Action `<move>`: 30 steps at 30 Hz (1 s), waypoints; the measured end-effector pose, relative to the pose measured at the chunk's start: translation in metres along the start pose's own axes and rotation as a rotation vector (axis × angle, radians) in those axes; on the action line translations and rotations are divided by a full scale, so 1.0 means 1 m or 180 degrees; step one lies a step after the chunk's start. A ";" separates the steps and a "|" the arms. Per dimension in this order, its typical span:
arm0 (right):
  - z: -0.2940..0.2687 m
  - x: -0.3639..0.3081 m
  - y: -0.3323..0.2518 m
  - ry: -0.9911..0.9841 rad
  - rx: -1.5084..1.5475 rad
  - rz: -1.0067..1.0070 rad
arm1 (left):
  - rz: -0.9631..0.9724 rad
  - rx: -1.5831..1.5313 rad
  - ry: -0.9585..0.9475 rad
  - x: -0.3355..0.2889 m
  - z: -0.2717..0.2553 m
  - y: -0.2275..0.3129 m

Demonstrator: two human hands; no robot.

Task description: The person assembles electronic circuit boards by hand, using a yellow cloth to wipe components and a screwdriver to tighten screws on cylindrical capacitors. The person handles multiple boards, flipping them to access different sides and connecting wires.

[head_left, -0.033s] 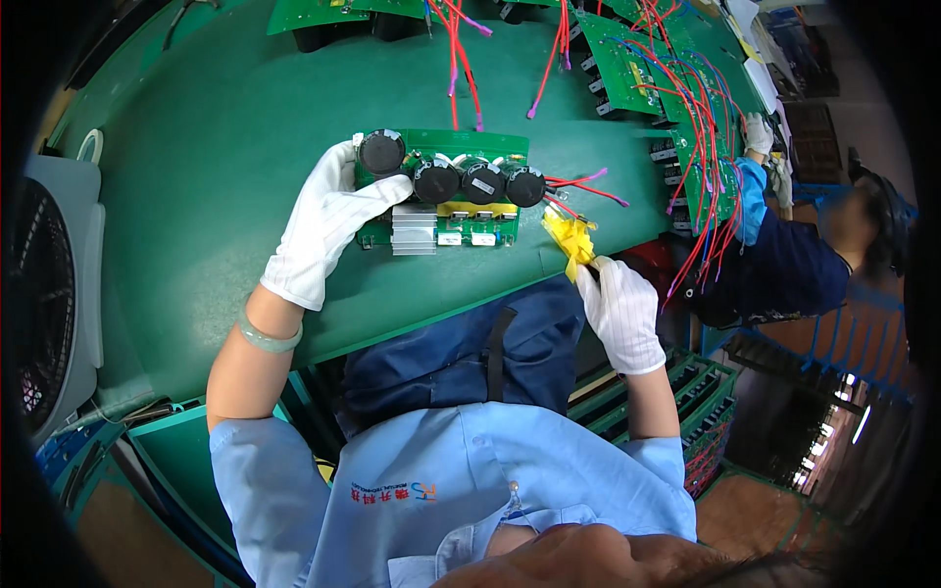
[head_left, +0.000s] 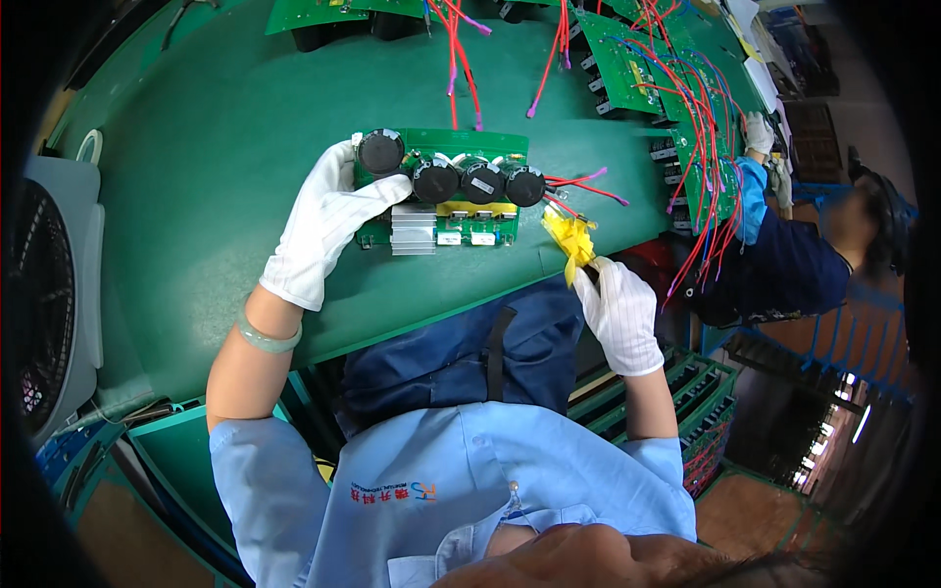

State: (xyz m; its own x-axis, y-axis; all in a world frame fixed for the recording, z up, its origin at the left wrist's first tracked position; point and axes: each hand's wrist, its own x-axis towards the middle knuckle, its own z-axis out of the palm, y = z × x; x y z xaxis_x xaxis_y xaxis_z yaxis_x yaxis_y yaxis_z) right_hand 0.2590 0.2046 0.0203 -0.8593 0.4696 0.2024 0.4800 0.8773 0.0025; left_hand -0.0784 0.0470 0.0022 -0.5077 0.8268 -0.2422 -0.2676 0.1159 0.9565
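A green circuit board (head_left: 461,143) stands on the green table top, bearing several round black capacitors (head_left: 436,182), a ribbed silver heat sink (head_left: 413,231) and white blocks. My left hand (head_left: 321,227), in a white glove, grips the board's left end, its thumb by the leftmost capacitors. Red wires (head_left: 586,184) with purple tips stick out on the right side. Just below them, my gloved right hand (head_left: 621,316) is closed around the dark lower end of a yellow-wrapped tool (head_left: 570,235). The wrapping hides what kind of tool it is. Its upper end lies near the wires.
More circuit boards (head_left: 618,73) with red and blue wires line the table's far and right sides. On the left stands a grey fan (head_left: 83,284). A co-worker (head_left: 784,255) with a gloved hand (head_left: 758,134) is at the right. Green racks (head_left: 691,397) stand below the table edge.
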 end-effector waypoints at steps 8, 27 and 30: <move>0.012 -0.020 -0.012 -0.0469 0.0046 0.0855 | -0.0003 -0.0162 0.0030 0.000 0.003 0.000; 0.001 -0.003 -0.069 0.0304 0.2594 0.1260 | -0.0114 -0.0022 0.0298 0.000 0.013 0.005; 0.004 0.015 -0.071 0.0376 0.2223 0.0652 | -0.0137 0.0004 0.0356 -0.003 0.010 0.009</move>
State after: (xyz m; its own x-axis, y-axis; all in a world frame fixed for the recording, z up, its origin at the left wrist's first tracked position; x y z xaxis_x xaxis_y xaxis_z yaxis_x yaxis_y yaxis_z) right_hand 0.2115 0.1495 0.0196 -0.7209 0.6515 0.2363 0.3707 0.6505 -0.6629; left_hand -0.0706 0.0510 0.0129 -0.5841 0.7544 -0.2995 -0.2900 0.1507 0.9451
